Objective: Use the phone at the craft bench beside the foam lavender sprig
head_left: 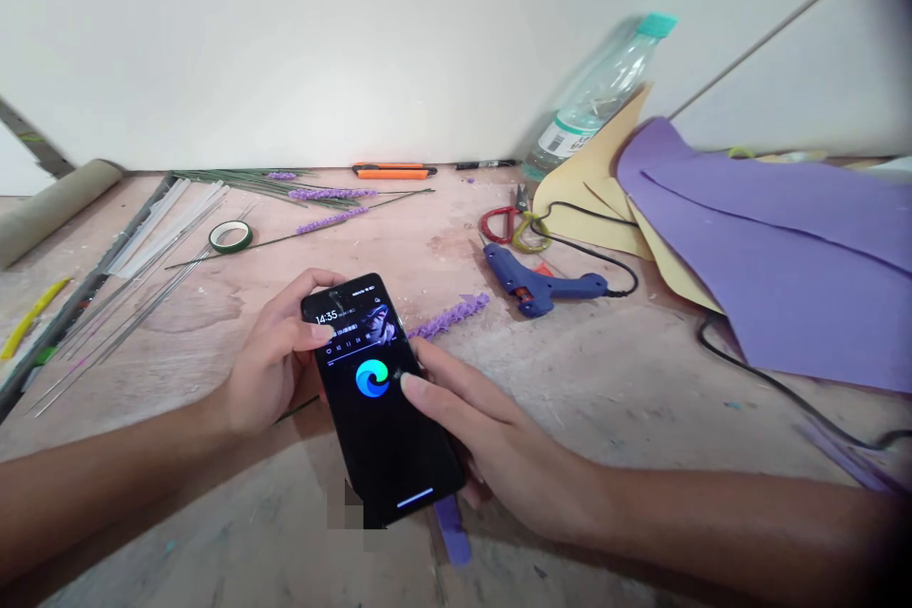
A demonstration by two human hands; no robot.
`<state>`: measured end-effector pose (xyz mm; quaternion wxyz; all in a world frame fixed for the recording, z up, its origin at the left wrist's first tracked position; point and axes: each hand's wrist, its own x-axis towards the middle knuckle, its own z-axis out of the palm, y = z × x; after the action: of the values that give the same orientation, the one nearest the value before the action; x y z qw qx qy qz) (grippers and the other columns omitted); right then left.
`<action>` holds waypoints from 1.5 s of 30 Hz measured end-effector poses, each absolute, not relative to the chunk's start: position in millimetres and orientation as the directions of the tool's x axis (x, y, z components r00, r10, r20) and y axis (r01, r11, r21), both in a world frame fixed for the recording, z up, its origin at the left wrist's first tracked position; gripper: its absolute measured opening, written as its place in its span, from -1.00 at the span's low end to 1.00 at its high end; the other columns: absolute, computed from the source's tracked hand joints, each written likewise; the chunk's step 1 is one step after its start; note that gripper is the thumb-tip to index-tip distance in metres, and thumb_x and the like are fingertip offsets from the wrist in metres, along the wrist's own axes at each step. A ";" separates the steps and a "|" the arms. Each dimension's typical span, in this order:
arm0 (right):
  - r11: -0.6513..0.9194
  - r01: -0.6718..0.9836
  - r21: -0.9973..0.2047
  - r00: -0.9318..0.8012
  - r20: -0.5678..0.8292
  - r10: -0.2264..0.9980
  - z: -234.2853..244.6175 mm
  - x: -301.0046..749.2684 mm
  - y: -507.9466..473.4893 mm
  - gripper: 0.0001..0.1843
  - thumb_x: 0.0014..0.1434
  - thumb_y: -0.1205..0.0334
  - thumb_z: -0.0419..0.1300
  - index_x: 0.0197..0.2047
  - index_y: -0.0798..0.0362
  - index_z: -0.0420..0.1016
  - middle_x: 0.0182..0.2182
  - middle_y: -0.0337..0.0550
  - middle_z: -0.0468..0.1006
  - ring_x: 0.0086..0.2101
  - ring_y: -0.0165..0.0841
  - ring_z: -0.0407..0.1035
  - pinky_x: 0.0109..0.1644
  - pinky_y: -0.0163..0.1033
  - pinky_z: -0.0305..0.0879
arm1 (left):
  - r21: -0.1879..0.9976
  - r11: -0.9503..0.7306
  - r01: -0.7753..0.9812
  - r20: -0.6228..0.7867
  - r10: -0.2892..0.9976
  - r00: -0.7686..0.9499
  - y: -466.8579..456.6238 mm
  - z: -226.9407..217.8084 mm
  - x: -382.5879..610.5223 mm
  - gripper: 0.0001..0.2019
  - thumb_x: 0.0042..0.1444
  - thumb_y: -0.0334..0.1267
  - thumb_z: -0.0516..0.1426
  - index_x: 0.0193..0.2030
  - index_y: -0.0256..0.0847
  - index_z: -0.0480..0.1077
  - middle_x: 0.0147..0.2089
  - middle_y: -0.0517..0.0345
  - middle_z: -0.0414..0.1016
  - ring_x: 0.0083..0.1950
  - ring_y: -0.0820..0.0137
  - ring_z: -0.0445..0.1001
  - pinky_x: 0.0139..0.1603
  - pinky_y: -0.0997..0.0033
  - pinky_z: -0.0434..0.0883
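Left hand [275,366] grasps phone [377,394] by its upper edges; right hand [491,442] supports the side, finger on screen. Item: rigid, smooth, slippery, likely breakable glass; best held by long edges above surface [627,380].

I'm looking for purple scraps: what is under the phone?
A purple strip pokes out beneath the phone, held by left hand and right hand. Anything further under is covered.
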<state>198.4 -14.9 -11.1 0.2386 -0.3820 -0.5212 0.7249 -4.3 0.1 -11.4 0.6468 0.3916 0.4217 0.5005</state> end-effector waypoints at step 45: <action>0.840 0.509 -0.186 -0.745 0.393 0.539 7.1 222.2 46.4 -0.76 0.17 0.46 0.12 -0.09 0.12 0.43 -0.16 0.01 0.58 -0.11 -0.14 0.40 0.01 -0.03 0.29 | 0.949 -0.048 0.313 -0.149 0.804 0.575 40.0 -5.3 -44.1 -0.69 0.15 -0.05 0.20 -0.17 -0.29 0.50 -0.48 0.26 0.40 -0.42 0.43 0.30 -0.37 0.46 0.17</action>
<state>222.2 46.4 7.1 0.2208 -0.2806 -0.9335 0.0333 -44.1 40.0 -5.3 0.5588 0.6895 0.4049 0.2199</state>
